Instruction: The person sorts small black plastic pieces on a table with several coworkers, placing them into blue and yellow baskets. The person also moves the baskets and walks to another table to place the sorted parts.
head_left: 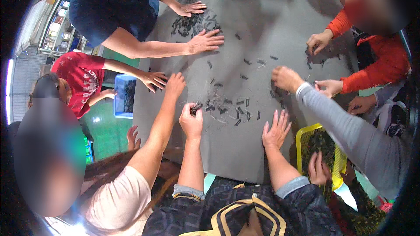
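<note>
My left hand point(191, 124) is closed around a small bunch of black parts point(196, 108), just above the grey table point(236, 157). Flat on the tabletop lies my right hand point(276, 132), its fingers spread and nothing in them. Between and beyond my hands several small black pieces point(239, 112) are scattered, short and bar-shaped. Some thin clear bits point(212, 120) lie among them. What exactly the pieces are is too small to tell.
Co-workers' hands reach in from the left point(176, 84) and right point(286, 78). Far left, a person in dark blue spreads hands by a heap of black pieces point(188, 24). A yellow basket point(302, 148) stands right of my right arm; a blue bin point(124, 115) is at left.
</note>
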`<state>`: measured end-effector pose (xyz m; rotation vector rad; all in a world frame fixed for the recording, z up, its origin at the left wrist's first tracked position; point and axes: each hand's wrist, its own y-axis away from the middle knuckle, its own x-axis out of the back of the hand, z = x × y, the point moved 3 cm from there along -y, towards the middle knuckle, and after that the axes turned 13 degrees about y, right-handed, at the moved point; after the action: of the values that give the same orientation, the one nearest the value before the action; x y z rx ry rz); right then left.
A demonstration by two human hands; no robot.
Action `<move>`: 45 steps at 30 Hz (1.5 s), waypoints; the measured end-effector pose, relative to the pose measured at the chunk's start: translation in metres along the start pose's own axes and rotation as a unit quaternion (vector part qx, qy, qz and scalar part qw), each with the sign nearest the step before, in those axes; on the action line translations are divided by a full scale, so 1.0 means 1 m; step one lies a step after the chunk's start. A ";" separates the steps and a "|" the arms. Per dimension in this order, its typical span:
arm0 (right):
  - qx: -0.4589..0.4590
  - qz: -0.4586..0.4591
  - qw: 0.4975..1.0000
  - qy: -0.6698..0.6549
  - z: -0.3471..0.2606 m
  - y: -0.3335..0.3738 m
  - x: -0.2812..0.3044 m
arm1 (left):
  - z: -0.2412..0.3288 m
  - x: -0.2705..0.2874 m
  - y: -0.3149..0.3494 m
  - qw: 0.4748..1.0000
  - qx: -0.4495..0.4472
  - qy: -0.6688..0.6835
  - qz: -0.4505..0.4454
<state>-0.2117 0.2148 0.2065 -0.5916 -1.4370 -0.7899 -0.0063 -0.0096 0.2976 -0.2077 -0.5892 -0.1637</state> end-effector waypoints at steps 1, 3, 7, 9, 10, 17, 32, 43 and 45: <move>0.003 0.011 1.000 0.003 -0.001 -0.002 0.002 | 0.006 0.001 0.004 1.000 -0.001 0.022 -0.005; 0.006 0.027 1.000 0.001 -0.002 -0.006 0.004 | 0.012 -0.001 0.010 0.997 -0.011 0.020 -0.078; 0.006 0.011 1.000 -0.027 -0.006 0.006 0.006 | 0.010 -0.002 0.035 0.997 0.001 0.056 -0.047; 0.008 0.016 0.999 -0.045 -0.009 -0.003 0.005 | 0.010 0.000 0.042 0.997 0.004 0.060 -0.054; 0.013 0.020 0.998 -0.051 -0.010 -0.007 0.004 | 0.012 -0.001 0.045 0.996 0.006 0.061 -0.057; 0.028 0.063 0.997 0.047 0.011 0.015 -0.053 | -0.010 -0.016 0.066 0.992 0.039 0.066 -0.103; 0.103 0.110 0.977 -0.151 -0.022 0.041 0.008 | -0.091 -0.007 0.071 0.960 0.164 0.152 -0.170; 0.348 0.076 0.920 -0.162 -0.059 0.068 0.005 | -0.068 -0.010 0.094 0.989 0.022 -0.068 -0.127; 0.326 0.077 0.930 -0.152 -0.049 0.064 -0.003 | -0.061 -0.022 0.108 0.982 -0.033 -0.126 -0.136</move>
<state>-0.1312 0.2169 0.2066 -0.3067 -1.7917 -0.0643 0.0313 0.0824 0.2194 -0.2134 -0.8646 -0.4263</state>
